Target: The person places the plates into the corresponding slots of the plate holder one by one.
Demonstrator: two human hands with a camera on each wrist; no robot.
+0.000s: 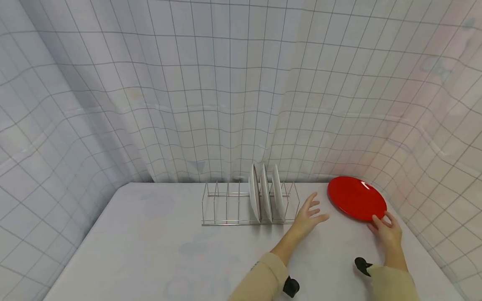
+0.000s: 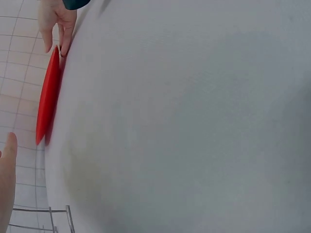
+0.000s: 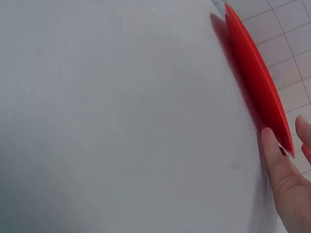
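Red plate (image 1: 357,198): on the far right of the table (image 1: 150,251), broad and glossy, with a bright glint near its far edge; the grid-lined curtain (image 1: 211,83) is just behind it.
Right hand (image 1: 388,236): at the red plate's near right edge, fingertips touching the rim.
Right fingers: parted around the rim, one long finger low against the table side and another digit on the upper side; I cannot tell whether they pinch it.
Left hand (image 1: 306,217): in the stretch between the dish rack (image 1: 233,225) and the red plate, nearer the rack, with nothing in it.
Left fingers: spread wide, thumb well away from the rest and pointing toward the red plate.
Dish rack: silver wire, standing toward the back of the table, left of both hands; one corner of it also shows at the bottom of the left wrist view.
White plates (image 1: 265,194): three, on edge in the rack's right half, side by side with narrow gaps, leaning slightly.
Sleeves (image 1: 261,280): beige, on both forearms, coming in from the near side.
Black devices (image 1: 291,286): one by each wrist, at the cuff.
Curtain: white with dark thin lines, hanging in soft folds behind the table and down both sides.
Plate's shadow (image 3: 238,73): in the right wrist view, a dark reddish band on the table, running along the red plate's underside.
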